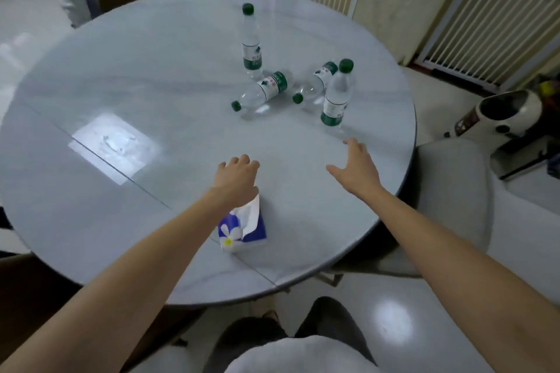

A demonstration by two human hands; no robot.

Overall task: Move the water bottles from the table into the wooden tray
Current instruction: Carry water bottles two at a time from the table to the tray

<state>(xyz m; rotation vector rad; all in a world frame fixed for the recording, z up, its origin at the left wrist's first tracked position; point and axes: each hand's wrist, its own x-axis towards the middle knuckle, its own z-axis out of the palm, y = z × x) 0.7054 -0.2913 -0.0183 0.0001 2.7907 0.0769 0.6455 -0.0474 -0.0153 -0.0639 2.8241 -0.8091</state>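
A round grey table [91,100] carries four green-capped water bottles toward its far right edge: two upright [252,42] [337,94], two lying down [263,90] [315,82]. The right hand [357,169], fingers spread and grasping nothing, reaches near the closest upright bottle. The left hand [238,175], loosely curled and holding nothing, hovers over a tissue pack [242,227] near the front edge.

Round grey tabletop [121,76] with four green-capped water bottles: two upright [251,45] [337,97], two lying between them [263,90] [315,82]. Left hand [238,174] over tissue pack [242,225], fingers curled, empty. Right hand [356,169] spread, near upright bottle, not touching.
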